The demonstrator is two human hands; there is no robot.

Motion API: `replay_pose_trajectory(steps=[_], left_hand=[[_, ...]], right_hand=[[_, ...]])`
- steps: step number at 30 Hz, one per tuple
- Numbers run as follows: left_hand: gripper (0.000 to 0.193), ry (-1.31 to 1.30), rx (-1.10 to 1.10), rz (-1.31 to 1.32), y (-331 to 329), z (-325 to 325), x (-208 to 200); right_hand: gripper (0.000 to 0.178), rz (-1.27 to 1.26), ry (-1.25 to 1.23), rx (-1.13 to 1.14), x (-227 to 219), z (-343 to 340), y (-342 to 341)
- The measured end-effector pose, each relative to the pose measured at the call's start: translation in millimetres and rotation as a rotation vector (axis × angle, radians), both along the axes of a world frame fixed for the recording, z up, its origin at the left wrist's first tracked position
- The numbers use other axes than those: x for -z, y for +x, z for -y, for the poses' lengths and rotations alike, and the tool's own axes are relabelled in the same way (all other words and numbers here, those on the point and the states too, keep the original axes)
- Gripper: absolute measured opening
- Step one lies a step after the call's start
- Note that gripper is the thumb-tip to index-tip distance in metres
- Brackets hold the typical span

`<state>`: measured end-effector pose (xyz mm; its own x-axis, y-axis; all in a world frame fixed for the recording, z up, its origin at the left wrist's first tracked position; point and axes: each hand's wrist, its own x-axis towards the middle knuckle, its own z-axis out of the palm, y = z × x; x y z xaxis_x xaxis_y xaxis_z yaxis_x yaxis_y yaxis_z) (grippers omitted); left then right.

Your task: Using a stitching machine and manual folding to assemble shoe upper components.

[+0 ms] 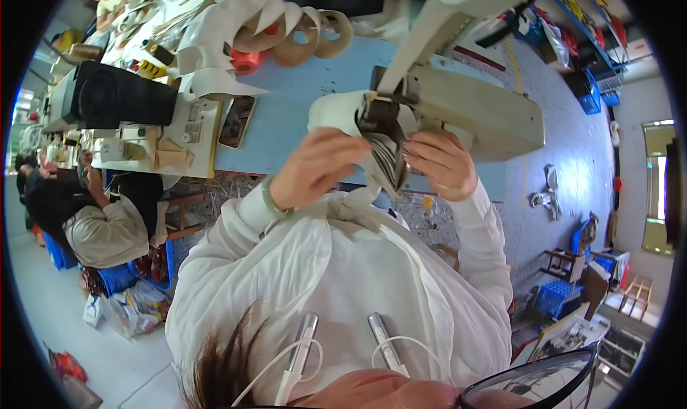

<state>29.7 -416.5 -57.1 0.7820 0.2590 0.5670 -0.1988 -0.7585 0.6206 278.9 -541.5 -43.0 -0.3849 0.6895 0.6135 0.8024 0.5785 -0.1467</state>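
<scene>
The bundle of layered strips (387, 164) sits at the near side of the pale machine (476, 112), its edges fanned; uneven pulling from the two sides could probably slide the layers askew. Fingertips this near the machine's head might get nipped if it runs. The bundle lies between the hands, just right of the left hand (320, 158) and just left of the right hand (442, 164). Both have bent fingers at its edges; whether either pinches it cannot be told.
</scene>
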Motion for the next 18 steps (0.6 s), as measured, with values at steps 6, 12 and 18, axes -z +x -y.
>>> replay_pose_trajectory(steps=[6, 12, 18], left_hand=[[0.037, 0.084, -0.098, 0.136, 26, 5, 24], [0.034, 0.207, -0.114, 0.2, 29, 5, 41], [0.031, 0.286, -0.138, 0.257, 29, 10, 50]], right_hand=[[0.021, -0.052, 0.028, 0.027, -7, -11, -4], [0.023, -0.046, -0.294, 0.081, 4, 2, -4], [0.025, -0.079, -0.247, 0.013, 3, -5, -1]])
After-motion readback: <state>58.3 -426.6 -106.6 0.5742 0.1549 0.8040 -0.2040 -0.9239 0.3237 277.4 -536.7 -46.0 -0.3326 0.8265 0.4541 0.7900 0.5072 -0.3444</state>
